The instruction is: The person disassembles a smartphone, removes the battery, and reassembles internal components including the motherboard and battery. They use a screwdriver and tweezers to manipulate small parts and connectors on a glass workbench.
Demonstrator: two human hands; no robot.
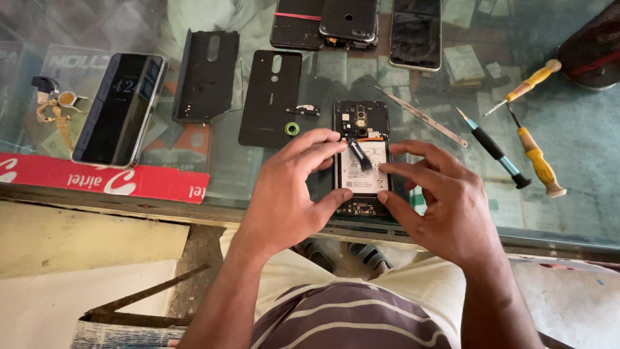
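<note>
Here: both hands on opened phone, glass counter.
</note>
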